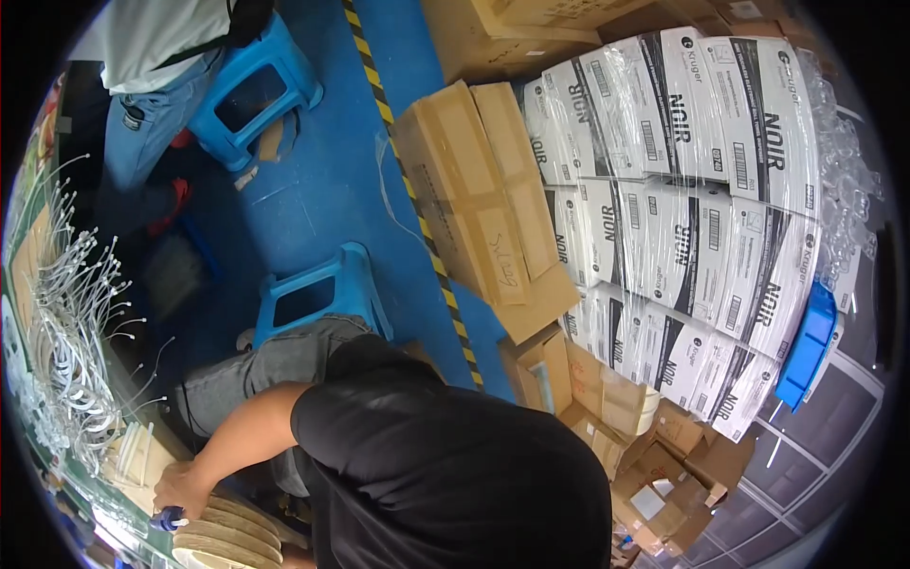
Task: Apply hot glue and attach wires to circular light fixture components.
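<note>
My right arm reaches from a black short sleeve to the work table (142, 465) at the lower left. The fingers of my right hand (185, 491) are closed round a small dark blue thing (169, 519) with a pale band, whose kind I cannot make out. Just below that hand stands a tan reel (227, 536) with ridged, layered sides, cut by the lower edge. A little bare skin shows right of the reel, but my left hand itself does not appear. Beyond my right hand, a big bundle of white cables (81, 351) with small end pieces lies along the table.
Two blue plastic stools (318, 294) (256, 90) stand on the blue floor. A person in jeans (156, 123) is at the upper left. Right of a yellow-black floor stripe (417, 185) are brown cartons (483, 199), wrapped white boxes (682, 228) and a blue bin (809, 346).
</note>
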`<state>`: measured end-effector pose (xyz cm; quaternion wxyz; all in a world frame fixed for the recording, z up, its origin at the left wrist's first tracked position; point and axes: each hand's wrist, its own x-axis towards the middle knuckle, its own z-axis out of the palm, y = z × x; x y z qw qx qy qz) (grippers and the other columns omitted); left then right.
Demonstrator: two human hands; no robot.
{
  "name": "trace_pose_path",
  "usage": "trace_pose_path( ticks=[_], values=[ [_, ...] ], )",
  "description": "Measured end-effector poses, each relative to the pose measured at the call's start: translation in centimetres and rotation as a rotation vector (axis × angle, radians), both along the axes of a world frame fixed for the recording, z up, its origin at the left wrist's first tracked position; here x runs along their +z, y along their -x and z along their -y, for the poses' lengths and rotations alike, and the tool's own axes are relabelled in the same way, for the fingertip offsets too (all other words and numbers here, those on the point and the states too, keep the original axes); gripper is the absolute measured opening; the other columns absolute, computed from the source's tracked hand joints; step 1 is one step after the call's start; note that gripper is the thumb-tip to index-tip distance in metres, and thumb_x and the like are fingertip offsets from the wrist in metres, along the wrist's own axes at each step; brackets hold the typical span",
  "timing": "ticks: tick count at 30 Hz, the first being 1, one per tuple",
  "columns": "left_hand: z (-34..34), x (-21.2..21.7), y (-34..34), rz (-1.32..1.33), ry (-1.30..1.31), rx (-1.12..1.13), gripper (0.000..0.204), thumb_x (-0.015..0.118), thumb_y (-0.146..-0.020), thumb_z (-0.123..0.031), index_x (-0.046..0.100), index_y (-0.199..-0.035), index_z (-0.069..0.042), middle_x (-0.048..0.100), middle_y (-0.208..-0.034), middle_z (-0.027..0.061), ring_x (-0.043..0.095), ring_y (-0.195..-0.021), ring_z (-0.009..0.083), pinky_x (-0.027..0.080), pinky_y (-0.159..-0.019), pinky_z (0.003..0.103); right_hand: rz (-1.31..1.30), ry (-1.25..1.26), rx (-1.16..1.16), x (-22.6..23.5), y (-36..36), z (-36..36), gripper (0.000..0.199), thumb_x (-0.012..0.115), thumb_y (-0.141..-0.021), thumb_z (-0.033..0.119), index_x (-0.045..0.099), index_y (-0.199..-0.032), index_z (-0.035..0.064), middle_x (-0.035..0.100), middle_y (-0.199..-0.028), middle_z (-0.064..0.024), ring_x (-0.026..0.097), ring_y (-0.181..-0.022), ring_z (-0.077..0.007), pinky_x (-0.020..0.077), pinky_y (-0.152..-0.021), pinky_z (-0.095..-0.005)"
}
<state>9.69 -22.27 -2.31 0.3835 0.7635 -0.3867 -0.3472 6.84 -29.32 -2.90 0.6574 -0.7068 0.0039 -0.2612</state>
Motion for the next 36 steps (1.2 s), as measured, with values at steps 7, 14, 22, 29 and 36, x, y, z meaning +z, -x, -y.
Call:
trace_pose_path(
  ticks=[7,14,22,29,36],
  values=[
    [-0.3,-1.5,4.5,-0.138,0.038,0.087,0.03,0.049,-0.102,-0.016,0.063,-0.119,0.004,0.07,-0.106,0.0113,0.066,-0.092,0.0176,0.054,-0.085,0.034,0.024,0.097,-0.014,0.5,0.9,0.3,0.038,0.07,-0.073,0.039,0.065,-0.094,0.0082,0.068,-0.09,-0.0147,0.069,-0.081,-0.0352,0.0553,-0.073,-0.0465],
    [2.2,-3.5,10.6,-0.313,0.108,0.1,0.028,0.05,-0.102,-0.015,0.064,-0.117,0.004,0.07,-0.104,0.0106,0.066,-0.09,0.0171,0.054,-0.084,0.033,0.049,0.069,-0.115,-0.1,1.5,0.0,0.032,0.07,-0.074,0.033,0.064,-0.091,0.0069,0.067,-0.087,-0.0152,0.068,-0.079,-0.0362,0.0544,-0.069,-0.0469],
    [-4.2,-1.8,10.9,-0.335,0.161,0.323,0.026,0.051,-0.101,-0.013,0.064,-0.116,0.004,0.07,-0.102,0.0097,0.066,-0.089,0.0166,0.054,-0.083,0.033,0.019,0.022,0.012,1.7,2.5,0.9,0.034,0.069,-0.08,0.039,0.066,-0.092,0.007,0.067,-0.086,-0.0199,0.066,-0.079,-0.0375,0.0508,-0.07,-0.0475],
    [-18.6,2.4,8.0,-0.066,0.321,0.968,0.024,0.052,-0.101,-0.012,0.065,-0.114,0.004,0.071,-0.1,0.009,0.066,-0.088,0.0162,0.054,-0.082,0.032,-0.218,0.036,-0.039,3.2,3.8,2.4,0.028,0.074,-0.087,0.032,0.064,-0.096,0.0066,0.064,-0.085,-0.014,0.062,-0.074,-0.0312,0.0502,-0.068,-0.0399],
    [-22.7,0.4,10.0,0.019,0.506,1.524,0.023,0.053,-0.101,-0.011,0.066,-0.113,0.004,0.071,-0.099,0.0083,0.066,-0.087,0.0158,0.054,-0.08,0.031,-0.349,-0.113,0.035,3.5,3.7,1.2,0.02,0.064,-0.099,0.017,0.065,-0.11,-0.0003,0.068,-0.097,-0.003,0.062,-0.089,-0.0116,0.0511,-0.079,-0.0285]
  ],
)
